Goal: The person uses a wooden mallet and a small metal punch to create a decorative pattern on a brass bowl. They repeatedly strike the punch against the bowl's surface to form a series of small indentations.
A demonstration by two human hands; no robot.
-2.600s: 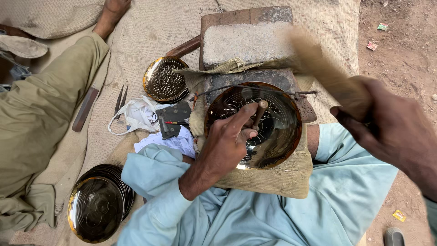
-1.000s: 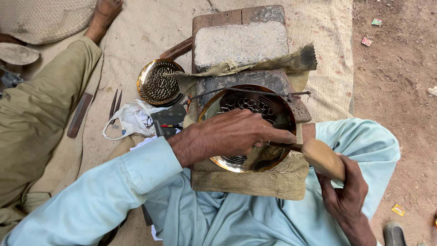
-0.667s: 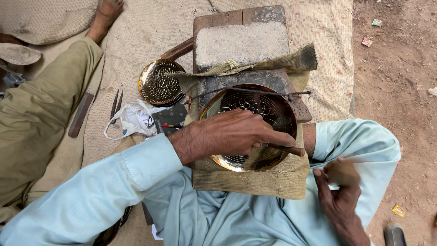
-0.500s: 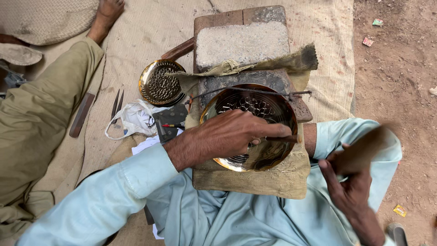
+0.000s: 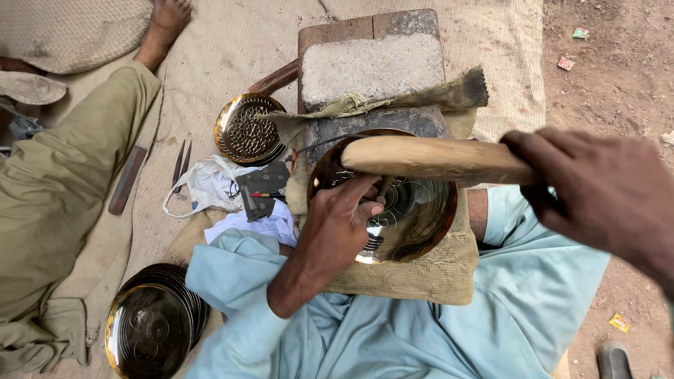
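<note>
while the left hand pinches a small punch inside the brass bowl, the right hand clamps a wooden mallet lying left-right just above.

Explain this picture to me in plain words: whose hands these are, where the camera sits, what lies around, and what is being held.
The camera sits on a person's head, looking down at their lap. The left hand presses a thin tool into a shiny round brass plate resting on a cloth-padded block. The right hand grips a pale wooden mallet, raised over the plate. On the woven mat lie a patterned brass dish, a stack of brass plates, a grey stone slab and small tools. Another person's leg in olive cloth lies at the left.
</note>
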